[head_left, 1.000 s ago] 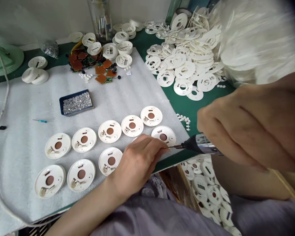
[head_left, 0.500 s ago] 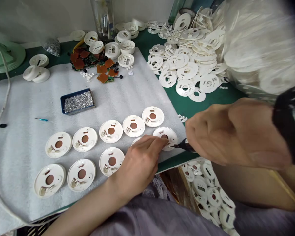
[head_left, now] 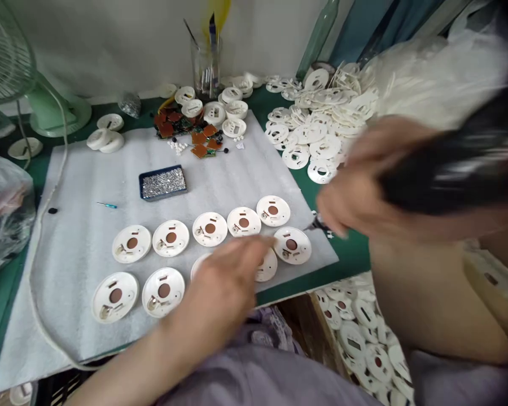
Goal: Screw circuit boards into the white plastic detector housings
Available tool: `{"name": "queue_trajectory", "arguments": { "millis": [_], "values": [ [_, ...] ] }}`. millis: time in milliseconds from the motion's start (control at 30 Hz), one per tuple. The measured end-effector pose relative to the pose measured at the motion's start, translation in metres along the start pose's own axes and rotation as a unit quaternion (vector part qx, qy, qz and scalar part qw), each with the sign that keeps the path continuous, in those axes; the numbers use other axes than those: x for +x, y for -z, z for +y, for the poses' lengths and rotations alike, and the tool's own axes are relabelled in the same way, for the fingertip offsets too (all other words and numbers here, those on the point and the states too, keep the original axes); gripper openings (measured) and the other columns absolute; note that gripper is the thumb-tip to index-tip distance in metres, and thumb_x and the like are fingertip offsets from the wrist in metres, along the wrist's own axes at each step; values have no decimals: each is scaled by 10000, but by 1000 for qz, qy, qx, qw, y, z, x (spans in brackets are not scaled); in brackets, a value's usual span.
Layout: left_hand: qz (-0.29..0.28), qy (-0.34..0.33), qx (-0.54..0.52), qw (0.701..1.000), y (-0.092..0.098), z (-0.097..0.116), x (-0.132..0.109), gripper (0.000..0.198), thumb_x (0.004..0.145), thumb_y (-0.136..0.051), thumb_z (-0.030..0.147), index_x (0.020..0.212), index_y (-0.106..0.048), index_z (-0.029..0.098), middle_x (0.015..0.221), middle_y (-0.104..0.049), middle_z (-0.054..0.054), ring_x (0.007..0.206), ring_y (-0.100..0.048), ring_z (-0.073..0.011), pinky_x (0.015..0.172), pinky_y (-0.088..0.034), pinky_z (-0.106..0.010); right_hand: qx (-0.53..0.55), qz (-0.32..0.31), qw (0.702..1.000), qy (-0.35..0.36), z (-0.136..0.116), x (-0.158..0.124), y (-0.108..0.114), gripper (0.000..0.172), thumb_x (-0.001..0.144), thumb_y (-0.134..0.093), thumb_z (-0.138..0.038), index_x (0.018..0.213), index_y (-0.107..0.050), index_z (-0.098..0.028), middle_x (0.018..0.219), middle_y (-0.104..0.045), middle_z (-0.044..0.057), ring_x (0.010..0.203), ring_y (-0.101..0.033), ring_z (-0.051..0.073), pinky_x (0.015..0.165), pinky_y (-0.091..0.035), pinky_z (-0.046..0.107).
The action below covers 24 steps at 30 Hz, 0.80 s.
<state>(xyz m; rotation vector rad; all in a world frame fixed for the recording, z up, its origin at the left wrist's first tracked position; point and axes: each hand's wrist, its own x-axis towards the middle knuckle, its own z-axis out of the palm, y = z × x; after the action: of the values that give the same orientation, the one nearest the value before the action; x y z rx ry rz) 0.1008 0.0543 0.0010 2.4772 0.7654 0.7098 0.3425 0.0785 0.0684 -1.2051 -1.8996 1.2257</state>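
Several round white housings, each with a brown disc in its centre, lie in two rows on the grey foam sheet [head_left: 88, 186]. My right hand [head_left: 355, 180] is wrapped round a black power screwdriver [head_left: 444, 158], blurred by motion. Its thin tip is just right of the rightmost front housing [head_left: 293, 246]. Over the front row, my left hand [head_left: 232, 276] reaches with fingertips together at that housing's left edge; whether they pinch anything is too blurred to tell. A blue tray [head_left: 163, 183] of small metal screws stands behind the rows.
White discs [head_left: 317, 124] are heaped at the back right beside a plastic bag. Brown circuit boards [head_left: 201, 141] and white cups lie at the back. A small blue screwdriver [head_left: 107, 205], a cable and a green fan [head_left: 51, 107] are left. More white parts [head_left: 364, 338] sit below the table edge.
The view has shifted, showing more of the left side. The screwdriver tip has come away from the rightmost front housing, and my left fingers have drawn back to its edge.
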Motion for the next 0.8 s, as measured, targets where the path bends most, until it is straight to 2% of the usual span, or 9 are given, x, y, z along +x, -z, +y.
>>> {"name": "queue_trajectory", "arguments": {
  "millis": [67,167,233,300,367,467,533,667,800],
  "values": [
    [34,76,122,989,35,-33,4,369,914,-387,52,1234,-535,160,1083,-694,-103,942,-680,-230,845,-576,-373,32,34,998,28,-7,27,-11,670,868,-345,-753,1152,-471,-159,661,-500,-43,537,-483,36,512,-415,165],
    [-11,173,241,955,81,-75,14,305,939,-420,141,1199,-580,130,1131,-678,-154,1035,-658,-321,907,-537,-507,-11,74,997,30,-14,65,-24,522,867,-527,-624,976,-559,-115,772,-565,32,705,-566,88,595,-470,200],
    [-16,123,280,952,100,-81,3,304,933,-504,223,1194,-586,92,1344,-559,-208,1278,-499,-386,1063,-413,-563,-106,113,988,26,-16,65,-27,593,844,-527,-660,1073,-579,-116,978,-615,87,911,-613,176,802,-549,323],
    [-29,70,265,961,110,-72,-32,344,966,-494,317,1258,-552,144,1431,-488,-165,1342,-433,-353,1108,-378,-535,-251,142,958,9,-9,35,-29,701,850,-513,-654,1365,-431,-185,1339,-495,102,1223,-523,265,1051,-478,462],
    [-6,107,249,963,109,-58,-85,340,985,-469,396,1266,-525,212,1392,-508,-125,1282,-482,-324,1041,-446,-510,-369,141,916,-71,10,-14,-35,633,895,-422,-620,1406,-375,-250,1489,-346,82,1340,-429,312,1080,-454,510],
    [67,238,246,937,94,-50,-159,389,958,-465,547,1136,-522,206,1088,-588,-117,1015,-586,-307,863,-527,-492,-364,21,910,-197,47,-77,-53,672,811,-511,-704,1339,-400,-303,1474,-385,69,1189,-566,268,886,-580,399],
    [81,269,247,927,79,-53,-186,470,941,-444,608,1130,-502,182,1061,-570,-131,1004,-575,-324,856,-515,-526,-364,30,908,-203,65,-94,-65,557,840,-477,-686,1176,-482,-242,1481,-369,69,1256,-508,267,970,-541,422],
    [96,248,238,934,62,-60,-189,372,910,-574,530,1065,-503,199,1204,-541,-153,1111,-550,-337,898,-489,-535,-372,41,912,-171,71,-87,-75,488,886,-426,-650,989,-510,-180,1377,-455,110,1226,-492,256,1006,-489,409],
    [156,219,172,948,56,-45,-167,239,918,-591,384,1047,-483,215,1135,-569,-117,1070,-579,-278,861,-520,-434,-381,61,912,-136,60,-74,-93,581,905,-410,-646,1259,-448,-187,1256,-513,132,1070,-568,227,807,-536,339]
  ]
}}
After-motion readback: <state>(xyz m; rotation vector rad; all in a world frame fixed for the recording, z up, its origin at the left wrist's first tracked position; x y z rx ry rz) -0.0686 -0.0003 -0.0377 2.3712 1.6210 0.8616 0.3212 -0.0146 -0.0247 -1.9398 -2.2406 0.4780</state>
